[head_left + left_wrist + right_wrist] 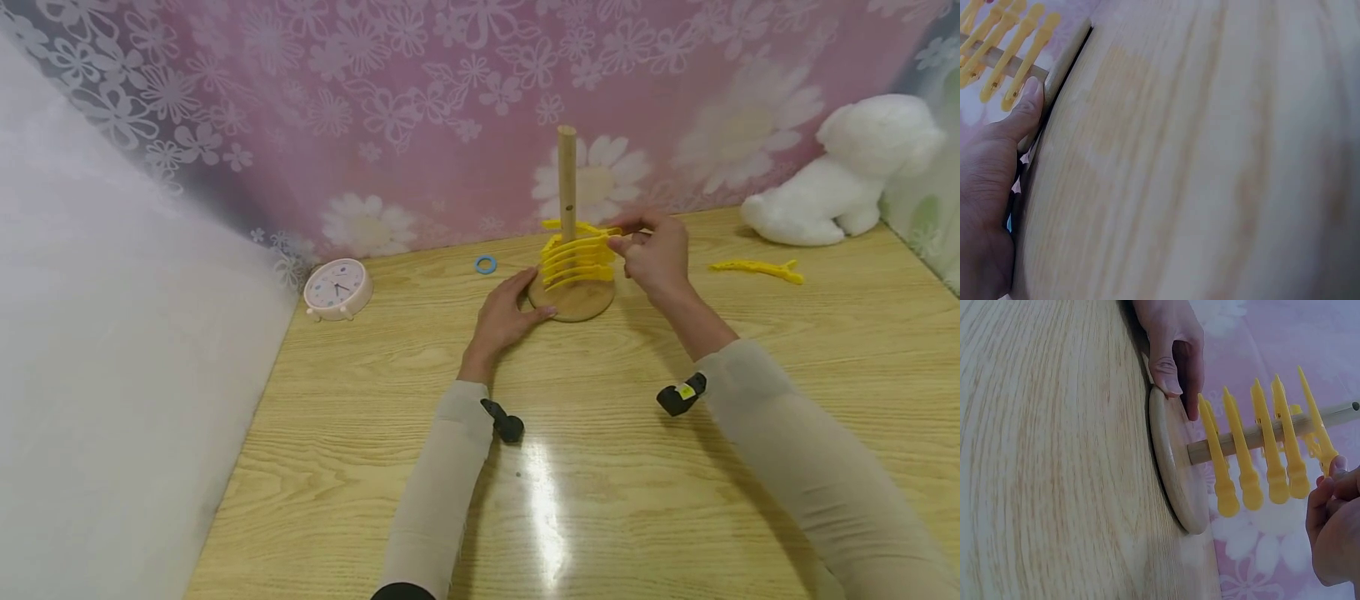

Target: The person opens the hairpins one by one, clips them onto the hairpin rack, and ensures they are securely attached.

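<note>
A wooden stand with a round base (577,308) and an upright post (567,171) stands on the table. My left hand (501,318) grips the base at its left edge, thumb on the front rim, as the right wrist view (1169,344) also shows. Several yellow hair clips (1244,465) are clamped one above another around the lower post. Higher up, my right hand (658,257) pinches the wide end of another yellow hair clip (1313,409), whose prongs lie across the post. Whether this clip's jaws press on the post I cannot tell.
A loose yellow hair clip (757,268) lies to the right, near a white plush toy (840,179). Behind the left hand is a blue ring (485,264). A pink clock (337,289) lies by the left wall, and a flowered backdrop (450,125) rises behind the table.
</note>
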### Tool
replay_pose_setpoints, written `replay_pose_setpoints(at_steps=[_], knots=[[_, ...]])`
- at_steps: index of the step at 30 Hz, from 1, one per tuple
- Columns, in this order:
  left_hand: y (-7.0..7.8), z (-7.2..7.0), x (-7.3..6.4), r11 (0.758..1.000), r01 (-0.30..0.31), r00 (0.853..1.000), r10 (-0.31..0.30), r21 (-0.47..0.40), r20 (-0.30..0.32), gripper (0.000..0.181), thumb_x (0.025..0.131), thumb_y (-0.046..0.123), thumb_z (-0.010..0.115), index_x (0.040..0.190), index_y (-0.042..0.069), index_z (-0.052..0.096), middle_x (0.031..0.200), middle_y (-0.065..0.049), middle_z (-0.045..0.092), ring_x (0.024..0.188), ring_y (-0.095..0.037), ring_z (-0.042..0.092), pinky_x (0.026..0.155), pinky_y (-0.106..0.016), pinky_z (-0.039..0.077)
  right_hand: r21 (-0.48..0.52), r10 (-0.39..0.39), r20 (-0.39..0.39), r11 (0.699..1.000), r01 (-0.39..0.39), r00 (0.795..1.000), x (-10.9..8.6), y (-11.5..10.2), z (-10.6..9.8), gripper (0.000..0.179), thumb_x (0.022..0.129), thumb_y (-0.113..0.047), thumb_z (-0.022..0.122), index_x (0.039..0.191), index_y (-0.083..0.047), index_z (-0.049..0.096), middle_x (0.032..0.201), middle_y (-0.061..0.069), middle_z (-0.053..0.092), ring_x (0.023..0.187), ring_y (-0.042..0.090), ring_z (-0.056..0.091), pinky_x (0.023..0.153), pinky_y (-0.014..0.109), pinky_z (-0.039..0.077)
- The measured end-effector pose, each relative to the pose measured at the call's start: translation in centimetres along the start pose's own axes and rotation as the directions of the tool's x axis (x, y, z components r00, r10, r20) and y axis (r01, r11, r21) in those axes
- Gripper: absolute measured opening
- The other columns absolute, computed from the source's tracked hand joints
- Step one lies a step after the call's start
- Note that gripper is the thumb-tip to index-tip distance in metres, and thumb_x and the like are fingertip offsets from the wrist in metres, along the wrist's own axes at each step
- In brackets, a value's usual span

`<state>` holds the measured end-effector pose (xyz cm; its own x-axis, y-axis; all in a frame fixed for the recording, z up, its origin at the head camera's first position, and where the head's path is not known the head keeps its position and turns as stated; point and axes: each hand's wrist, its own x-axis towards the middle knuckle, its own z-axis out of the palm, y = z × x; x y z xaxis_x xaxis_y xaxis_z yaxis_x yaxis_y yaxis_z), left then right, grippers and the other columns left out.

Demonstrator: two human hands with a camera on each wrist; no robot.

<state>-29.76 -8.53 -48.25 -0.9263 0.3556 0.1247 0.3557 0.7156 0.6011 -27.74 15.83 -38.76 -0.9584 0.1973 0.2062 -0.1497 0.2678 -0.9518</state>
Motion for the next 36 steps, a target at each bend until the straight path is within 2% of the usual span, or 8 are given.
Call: replay_pose_setpoints(at_steps=[13, 23, 36], knots=[[0.21, 0.12, -0.02, 1.0, 0.009, 1.0, -0.009, -0.007, -0.001, 0.084, 0.094, 0.052, 0.075, 0.163, 0.022, 0.038, 0.165, 0.002, 0.041, 0.152, -0.021, 0.037, 0.126, -0.038, 0.03, 0.027, -0.026, 0.079, 0.999, 0.023, 0.997, 0.02, 0.2, -0.03, 0.02, 0.096, 0.005, 0.07, 0.116, 0.001, 0.073, 0.104, 0.004, 0.061, 0.049, 0.01, 0.047, 0.045, 0.022, 0.045], [0.12, 0.04, -0.07, 1.0, 0.008, 1.0, -0.008, -0.015, -0.005, 0.084, 0.094, 0.053, 0.074, 0.163, 0.022, 0.038, 0.165, 0.001, 0.041, 0.153, -0.022, 0.036, 0.126, -0.039, 0.029, -0.005, -0.041, 0.098, 0.999, 0.042, 0.994, 0.1, 0.23, -0.08, 0.021, 0.097, 0.002, 0.07, 0.117, 0.0, 0.073, 0.105, 0.004, 0.062, 0.045, 0.011, 0.045, 0.045, 0.025, 0.048], [-0.01, 0.06, -0.01, 1.0, 0.015, 1.0, -0.015, -0.018, -0.009, 0.084, 0.093, 0.053, 0.075, 0.163, 0.023, 0.038, 0.165, 0.002, 0.041, 0.153, -0.021, 0.036, 0.126, -0.04, 0.029, 0.019, -0.034, 0.116, 0.999, 0.032, 0.993, 0.11, 0.04, -0.4, 0.024, 0.099, -0.005, 0.071, 0.123, -0.002, 0.073, 0.115, 0.005, 0.063, 0.044, 0.011, 0.044, 0.043, 0.026, 0.046]])
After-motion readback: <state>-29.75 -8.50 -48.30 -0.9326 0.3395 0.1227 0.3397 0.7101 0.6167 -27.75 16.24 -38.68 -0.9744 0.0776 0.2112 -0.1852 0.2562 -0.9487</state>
